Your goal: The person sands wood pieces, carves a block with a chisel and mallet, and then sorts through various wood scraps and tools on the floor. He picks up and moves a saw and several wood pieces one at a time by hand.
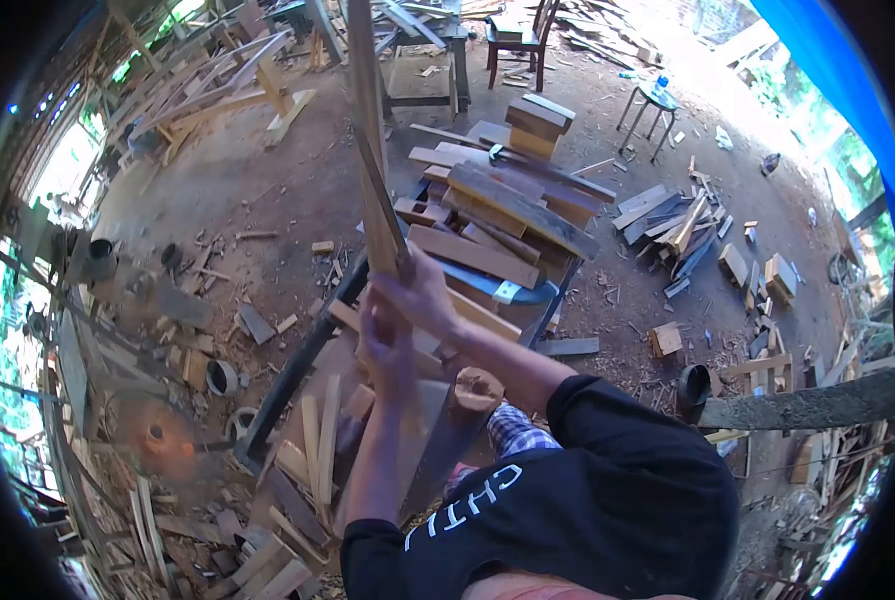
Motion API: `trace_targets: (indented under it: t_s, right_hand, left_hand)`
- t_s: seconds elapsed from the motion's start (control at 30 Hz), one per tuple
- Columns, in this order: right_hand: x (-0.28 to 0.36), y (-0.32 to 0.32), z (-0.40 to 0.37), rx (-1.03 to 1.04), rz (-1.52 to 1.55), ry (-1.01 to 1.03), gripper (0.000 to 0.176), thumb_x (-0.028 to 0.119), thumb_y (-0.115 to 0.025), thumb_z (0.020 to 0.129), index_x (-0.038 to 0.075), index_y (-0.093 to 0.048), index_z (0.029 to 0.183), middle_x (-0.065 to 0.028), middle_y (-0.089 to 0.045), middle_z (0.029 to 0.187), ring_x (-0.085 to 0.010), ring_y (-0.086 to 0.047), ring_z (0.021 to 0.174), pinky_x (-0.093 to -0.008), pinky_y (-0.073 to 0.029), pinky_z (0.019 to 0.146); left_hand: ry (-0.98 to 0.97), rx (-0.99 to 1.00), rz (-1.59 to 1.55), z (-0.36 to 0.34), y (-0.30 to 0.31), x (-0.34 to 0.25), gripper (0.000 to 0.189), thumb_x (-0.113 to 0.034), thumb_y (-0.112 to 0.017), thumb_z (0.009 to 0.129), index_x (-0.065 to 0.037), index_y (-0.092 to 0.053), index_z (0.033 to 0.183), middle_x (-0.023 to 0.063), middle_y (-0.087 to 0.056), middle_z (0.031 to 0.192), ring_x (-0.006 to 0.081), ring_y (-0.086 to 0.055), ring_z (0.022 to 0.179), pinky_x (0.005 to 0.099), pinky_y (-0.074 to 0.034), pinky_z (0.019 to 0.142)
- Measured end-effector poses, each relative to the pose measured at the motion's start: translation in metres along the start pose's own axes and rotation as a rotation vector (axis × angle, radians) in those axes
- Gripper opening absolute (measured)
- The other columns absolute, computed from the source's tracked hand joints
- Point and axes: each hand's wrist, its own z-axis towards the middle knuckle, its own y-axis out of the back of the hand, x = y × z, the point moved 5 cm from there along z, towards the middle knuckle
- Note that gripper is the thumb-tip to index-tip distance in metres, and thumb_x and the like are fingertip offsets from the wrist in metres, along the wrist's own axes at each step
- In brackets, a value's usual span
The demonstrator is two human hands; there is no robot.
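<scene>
Both my hands are closed round a long wooden strip (375, 170) that rises nearly upright to the top edge of the view. My right hand (425, 295) grips it just above my left hand (382, 340), which is slightly blurred. The strip's lower end is hidden by the hands. Beneath and beyond them is a low workbench (302, 385) stacked with boards. On the stack, a thick dark-edged board (522, 210) lies near a long blue piece (482, 282) with a pale fitting. A round-ended wood block (478, 389) stands near my right forearm.
Loose offcuts (302, 450) lie at the bench's near left. A scrap pile (682, 225) and wood blocks (779, 278) are on the dirt floor at right. A small stool (655, 97), a wooden chair (517, 40) and a timber frame (222, 95) stand farther back.
</scene>
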Motion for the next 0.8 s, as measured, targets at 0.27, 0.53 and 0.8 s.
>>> trace_targets:
  t_s: [0.27,0.53,0.8]
  right_hand:
    - [0.011,0.207,0.14,-0.074,-0.687,0.284,0.016,0.008,-0.066,0.083,0.003,-0.062,0.098,0.0007,-0.058,0.076,-0.0077,-0.053,0.07,-0.0274,-0.047,0.062]
    - [0.06,0.336,0.066,0.049,-1.361,0.302,0.018,0.014,-0.063,0.08,0.003,-0.063,0.095,-0.0175,-0.062,0.087,-0.0374,-0.061,0.09,-0.0445,-0.049,0.076]
    - [0.021,0.386,0.022,0.222,-1.482,0.065,0.023,0.01,-0.063,0.076,0.003,-0.062,0.098,-0.0134,-0.061,0.093,-0.0327,-0.059,0.095,-0.0421,-0.05,0.082]
  left_hand:
    - [-0.079,0.253,0.488,0.011,-0.038,0.063,0.045,-0.015,-0.07,0.086,-0.009,-0.056,0.128,0.0047,-0.048,0.122,0.0146,-0.049,0.101,0.0283,-0.043,0.083]
    - [0.177,0.297,0.464,-0.08,0.054,0.138,0.037,-0.01,-0.069,0.084,-0.008,-0.061,0.121,0.0036,-0.056,0.107,0.0126,-0.054,0.089,0.0256,-0.047,0.077]
    - [0.353,0.219,0.552,-0.138,0.066,0.141,0.032,-0.008,-0.068,0.082,-0.005,-0.064,0.113,0.0084,-0.058,0.104,0.0184,-0.057,0.086,0.0316,-0.05,0.078]
